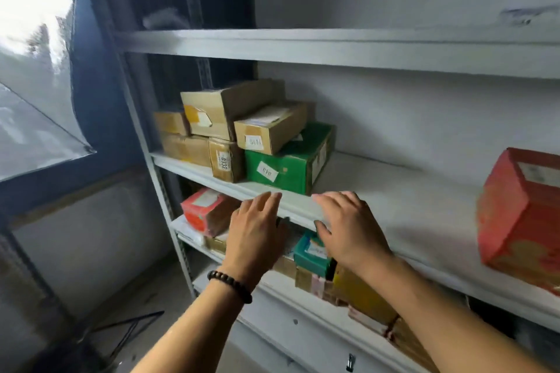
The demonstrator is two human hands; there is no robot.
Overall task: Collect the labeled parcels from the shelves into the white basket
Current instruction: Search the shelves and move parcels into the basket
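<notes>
A stack of labeled parcels sits at the left of the middle shelf (378,191): a green box (291,165), a brown box tagged 0414 (269,129) on top of it, a small brown box tagged 0332 (225,162) and a larger brown box (224,106) behind. My left hand (257,233) and my right hand (348,227) are raised side by side at the shelf's front edge, just below the green box, fingers apart and holding nothing. A big red box (521,212) stands at the right of the same shelf. The white basket is out of view.
On the shelf below lie a red-and-brown parcel (206,210), a teal box (312,254), a yellow box (360,294) and flat packets. An upper shelf (303,45) spans above. A window (36,70) is at the left, and a black stand (127,330) is on the floor.
</notes>
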